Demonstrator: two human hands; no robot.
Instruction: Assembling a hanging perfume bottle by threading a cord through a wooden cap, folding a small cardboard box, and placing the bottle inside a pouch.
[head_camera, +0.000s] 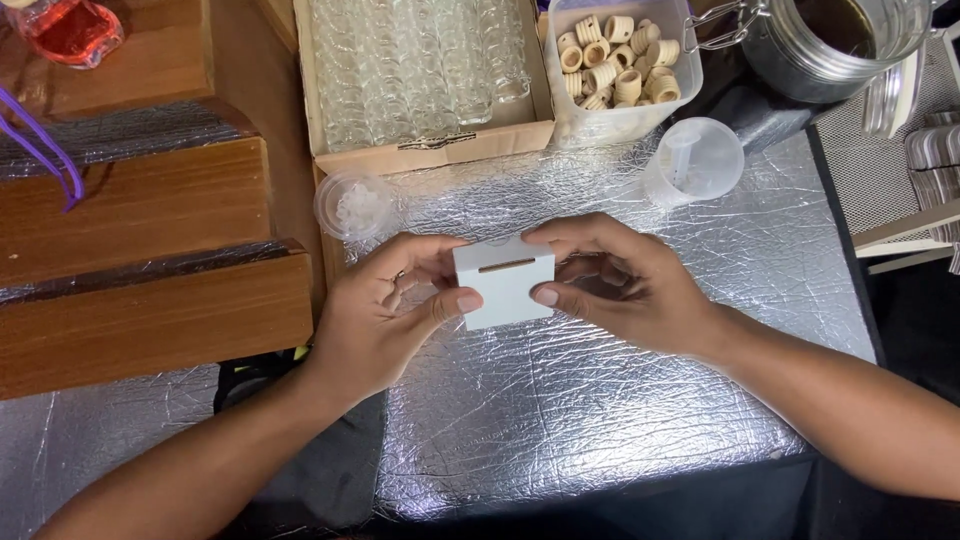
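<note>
**Small white box held between both hands**

Nearest the camera, both forearms come in from the bottom corners and meet over the foil-covered tabletop (600, 400). The left hand (385, 315) pinches the left edge of a small white box (505, 283), thumb on the front face and fingers curled behind. The right hand (625, 290) pinches the right edge the same way, its index finger lying along the top. The box sits squarely between the hands, lifted just above the foil, with a narrow slot showing near its top.

Judging from this hold, the box is light card, so gentle, even pressure from both thumbs should keep it from creasing; keeping it level and the slot facing up helps too.

Just beyond the left hand stands a small clear cup (353, 205); beyond the right, a translucent measuring cup (695, 160). Farther back lie a cardboard tray of small glass bottles (420, 70), a tub of cork stoppers (620, 65) and a glass clip-top jar (830, 45).
</note>
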